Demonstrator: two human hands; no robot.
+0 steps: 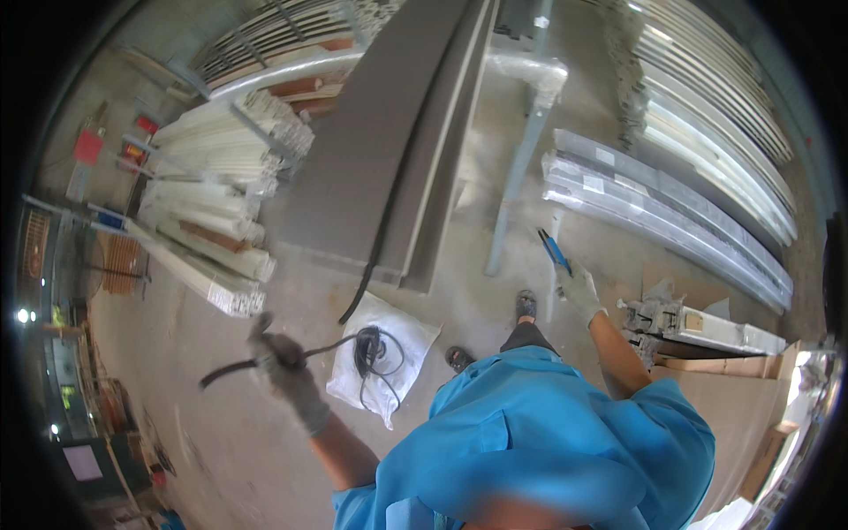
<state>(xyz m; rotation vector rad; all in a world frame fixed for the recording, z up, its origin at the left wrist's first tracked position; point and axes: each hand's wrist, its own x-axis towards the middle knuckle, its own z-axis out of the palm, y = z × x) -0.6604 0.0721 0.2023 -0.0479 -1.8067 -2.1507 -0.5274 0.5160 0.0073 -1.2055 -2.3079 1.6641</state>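
Observation:
My left hand, in a grey work glove, is closed around a black flexible strip. One short end sticks out to the left of the fist, and the other side runs right toward a loose black coil lying on a white sack. My right hand, in a pale glove, grips a slim blue hand tool with a dark tip that points away from me. Its exact kind is hard to make out. Another black strip hangs over the near end of a large grey-brown panel.
Bundles of pale long profiles are stacked at the left. Wrapped grey profiles lie at the right, with more wrapped lengths and cardboard nearer me. A metal stand leg stands beside the panels. My feet are on the concrete floor.

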